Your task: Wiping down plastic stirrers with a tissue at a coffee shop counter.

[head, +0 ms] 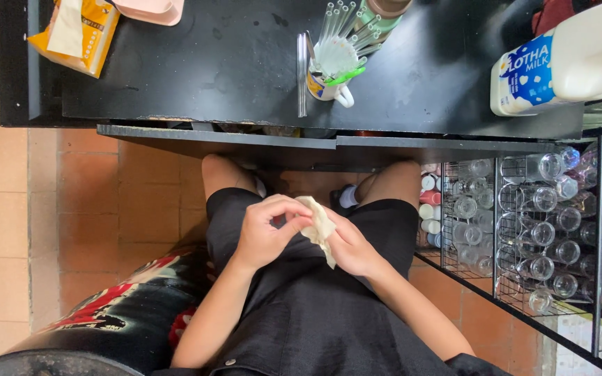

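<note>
Wiping underway: left hand (pixel 267 233) and right hand (pixel 350 247) each grip a crumpled cream paper napkin (pixel 319 226); next likely calls for turning it.

A yellow-orange tissue packet (pixel 78 33) lies tilted at the far left end of the black counter (pixel 210 69), white tissue sticking out of its open top. At the far right end a large white plastic milk jug (pixel 580 52) lies on its side; its label (pixel 527 73) is blue with white spots and faces the camera. Between them stands a white mug (pixel 329 87) with a yellow and blue printed band, holding clear straws
</note>
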